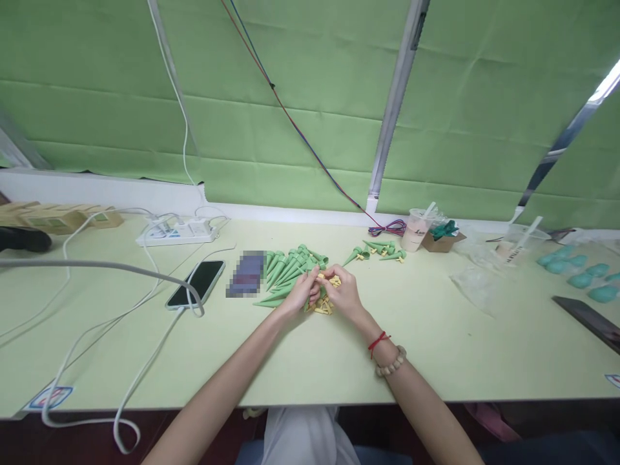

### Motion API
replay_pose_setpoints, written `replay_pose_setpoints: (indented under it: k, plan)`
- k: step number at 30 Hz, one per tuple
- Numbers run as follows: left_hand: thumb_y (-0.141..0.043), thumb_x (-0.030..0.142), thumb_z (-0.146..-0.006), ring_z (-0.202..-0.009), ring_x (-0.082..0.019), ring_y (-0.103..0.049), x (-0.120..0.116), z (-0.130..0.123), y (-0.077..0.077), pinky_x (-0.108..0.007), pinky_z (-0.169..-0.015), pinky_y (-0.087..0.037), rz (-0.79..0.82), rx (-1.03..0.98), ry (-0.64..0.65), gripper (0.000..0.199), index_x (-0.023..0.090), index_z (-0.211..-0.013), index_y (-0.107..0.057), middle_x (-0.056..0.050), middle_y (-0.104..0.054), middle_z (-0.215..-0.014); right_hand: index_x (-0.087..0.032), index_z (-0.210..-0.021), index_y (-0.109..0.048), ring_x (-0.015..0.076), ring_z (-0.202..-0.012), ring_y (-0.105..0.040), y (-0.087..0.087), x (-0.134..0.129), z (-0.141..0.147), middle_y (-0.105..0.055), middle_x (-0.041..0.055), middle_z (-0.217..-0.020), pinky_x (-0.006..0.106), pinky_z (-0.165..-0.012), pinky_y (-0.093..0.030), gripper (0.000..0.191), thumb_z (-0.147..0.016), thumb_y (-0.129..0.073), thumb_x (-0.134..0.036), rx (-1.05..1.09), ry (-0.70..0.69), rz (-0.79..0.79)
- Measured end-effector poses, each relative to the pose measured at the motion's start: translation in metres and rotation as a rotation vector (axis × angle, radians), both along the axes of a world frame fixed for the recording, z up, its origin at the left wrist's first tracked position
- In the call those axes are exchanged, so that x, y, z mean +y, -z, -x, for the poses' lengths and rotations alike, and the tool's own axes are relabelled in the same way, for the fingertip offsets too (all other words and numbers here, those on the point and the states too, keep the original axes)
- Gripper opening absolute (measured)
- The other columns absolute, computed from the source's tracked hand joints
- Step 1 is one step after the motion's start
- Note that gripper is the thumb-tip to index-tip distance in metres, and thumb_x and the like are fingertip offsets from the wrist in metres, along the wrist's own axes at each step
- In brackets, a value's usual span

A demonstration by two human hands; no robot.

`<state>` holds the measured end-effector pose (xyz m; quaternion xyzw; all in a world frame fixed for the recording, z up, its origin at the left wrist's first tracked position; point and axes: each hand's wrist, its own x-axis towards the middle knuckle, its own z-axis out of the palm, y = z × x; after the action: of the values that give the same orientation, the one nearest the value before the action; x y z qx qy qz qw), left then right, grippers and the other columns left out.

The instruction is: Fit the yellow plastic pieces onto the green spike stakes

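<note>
My left hand (303, 292) is closed around a green plastic spike (306, 305), whose tapered tip pokes out below the fingers. Up against it, my right hand (341, 292) pinches a small yellow plastic piece (320, 276) at the top of the spike; whether the two parts are joined I cannot tell. Many loose green spikes (285, 268) lie in a pile just behind and left of my hands. Small yellow pieces (323, 306) are heaped under and between the hands, partly hidden by them. Farther right lies a smaller group of green spikes with yellow pieces fitted (382, 249).
A phone (201, 284) with trailing white cables and a power strip (177, 231) are on the left. At the back right stand a drink cup (414, 231), a small cardboard box (440, 241) and plastic bags (472, 284). Teal pieces (581, 278) and a dark tablet-like device (588, 321) lie far right.
</note>
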<state>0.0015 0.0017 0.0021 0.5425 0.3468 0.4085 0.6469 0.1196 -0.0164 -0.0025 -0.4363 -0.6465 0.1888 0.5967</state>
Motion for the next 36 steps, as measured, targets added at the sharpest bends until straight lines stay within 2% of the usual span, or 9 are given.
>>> replay_pose_setpoints:
  k: [3, 6, 9, 13, 17, 21, 25, 29, 36]
  plan:
    - [-0.048, 0.064, -0.07, -0.032, -0.004, -0.028, 0.0, 0.0, -0.002, -0.016, -0.032, -0.023, -0.033, -0.005, -0.052, 0.049, 0.019, -0.061, -0.032, 0.011, -0.025, -0.039, -0.018, -0.071, -0.059, 0.0151, -0.068, -0.057, -0.002, -0.001, 0.0, -0.061, 0.0026, -0.07, 0.028, -0.067, -0.046, 0.011, -0.073, -0.059, -0.029, 0.051, -0.017, 0.007]
    - [-0.048, 0.064, -0.07, -0.034, -0.005, -0.031, -0.002, -0.001, -0.004, -0.018, -0.035, -0.027, -0.11, -0.007, -0.144, 0.048, 0.019, -0.062, -0.032, 0.01, -0.03, -0.04, -0.017, -0.079, -0.061, 0.0151, -0.067, -0.06, -0.001, 0.0, 0.003, -0.064, 0.0036, -0.073, 0.028, -0.068, -0.049, 0.019, -0.07, -0.064, -0.033, 0.214, -0.106, 0.105]
    - [-0.047, 0.062, -0.072, -0.034, -0.005, -0.031, -0.003, -0.002, -0.004, -0.019, -0.037, -0.026, -0.19, 0.042, -0.208, 0.046, 0.019, -0.062, -0.034, 0.008, -0.034, -0.038, -0.016, -0.076, -0.061, 0.015, -0.067, -0.062, 0.0, 0.002, 0.005, -0.066, 0.0049, -0.073, 0.029, -0.069, -0.05, 0.022, -0.069, -0.065, -0.036, 0.338, -0.173, 0.18]
    - [-0.05, 0.055, -0.075, -0.035, -0.007, -0.032, -0.002, 0.001, -0.002, -0.021, -0.04, -0.024, -0.315, 0.112, -0.275, 0.039, 0.019, -0.065, -0.04, 0.008, -0.036, -0.038, -0.016, -0.071, -0.061, 0.0151, -0.067, -0.062, 0.002, 0.004, 0.005, -0.066, 0.0046, -0.071, 0.031, -0.07, -0.051, 0.025, -0.065, -0.067, -0.038, 0.4, -0.175, 0.222]
    - [-0.059, 0.049, -0.072, -0.036, -0.008, -0.035, -0.001, 0.004, 0.0, -0.022, -0.043, -0.025, -0.378, 0.172, -0.35, 0.039, 0.018, -0.055, -0.04, 0.005, -0.041, -0.038, -0.016, -0.068, -0.062, 0.0148, -0.063, -0.062, 0.001, 0.004, 0.002, -0.066, 0.0033, -0.066, 0.031, -0.068, -0.052, 0.031, -0.059, -0.07, -0.044, 0.475, -0.174, 0.297]
    - [-0.055, 0.047, -0.075, -0.038, -0.009, -0.036, -0.003, 0.003, -0.003, -0.024, -0.047, -0.029, -0.427, 0.206, -0.337, 0.043, 0.018, -0.047, -0.039, 0.004, -0.04, -0.035, -0.016, -0.069, -0.063, 0.0146, -0.064, -0.061, -0.002, 0.001, 0.002, -0.066, 0.0036, -0.067, 0.03, -0.068, -0.052, 0.033, -0.057, -0.071, -0.046, 0.518, -0.18, 0.336]
    - [-0.051, 0.048, -0.077, -0.037, -0.008, -0.034, -0.009, 0.0, -0.007, -0.024, -0.047, -0.029, -0.414, 0.173, -0.336, 0.045, 0.018, -0.047, -0.037, 0.004, -0.037, -0.035, -0.016, -0.068, -0.062, 0.0146, -0.065, -0.061, -0.007, -0.001, 0.002, -0.065, 0.0031, -0.067, 0.029, -0.066, -0.05, 0.029, -0.059, -0.07, -0.043, 0.474, -0.195, 0.301]
    - [-0.044, 0.054, -0.079, -0.035, -0.007, -0.031, -0.014, -0.003, -0.008, -0.023, -0.043, -0.027, -0.319, 0.113, -0.292, 0.047, 0.018, -0.049, -0.036, 0.005, -0.035, -0.035, -0.016, -0.066, -0.062, 0.0127, -0.061, -0.059, -0.009, 0.0, 0.0, -0.064, 0.002, -0.064, 0.029, -0.065, -0.049, 0.028, -0.06, -0.07, -0.042, 0.433, -0.249, 0.317]
    - [-0.051, 0.055, -0.074, -0.032, -0.005, -0.028, -0.011, -0.005, -0.004, -0.021, -0.037, -0.02, -0.266, 0.068, -0.333, 0.045, 0.017, -0.054, -0.038, 0.008, -0.031, -0.036, -0.016, -0.067, -0.061, 0.0139, -0.062, -0.059, -0.004, 0.003, 0.0, -0.064, 0.0025, -0.065, 0.03, -0.066, -0.049, 0.025, -0.065, -0.067, -0.04, 0.391, -0.268, 0.318]
